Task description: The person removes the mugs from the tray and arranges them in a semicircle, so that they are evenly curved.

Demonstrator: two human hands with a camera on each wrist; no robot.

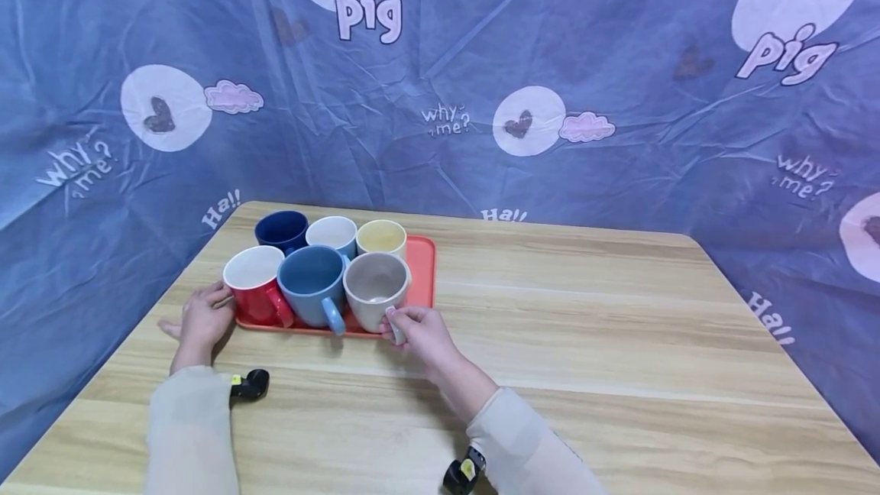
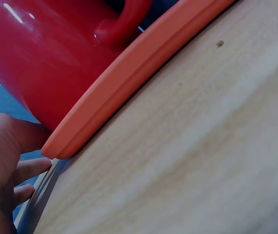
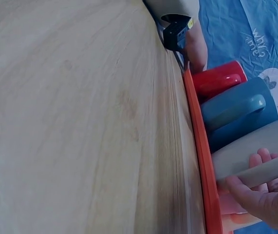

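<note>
My right hand [image 1: 422,334] pinches the handle of a grey mug [image 1: 371,289] at the front right of several mugs on an orange-red tray [image 1: 422,273]. In the right wrist view, its thumb and fingers close round that handle. At the tray's front left corner, my left hand [image 1: 205,315] rests against the tray edge beside a red mug [image 1: 254,289], fingers loosely extended. The left wrist view shows this red mug [image 2: 46,53] standing inside the tray rim [image 2: 124,83]. Between the red and grey mugs is a blue mug [image 1: 312,289], its handle facing me.
Behind the front row stand a dark blue mug [image 1: 282,229], a light blue mug with a white inside [image 1: 332,231] and a pale yellow mug [image 1: 381,237]. The tray lies on a wooden table [image 1: 584,327]. A printed blue cloth [image 1: 440,82] hangs beyond the table's edges.
</note>
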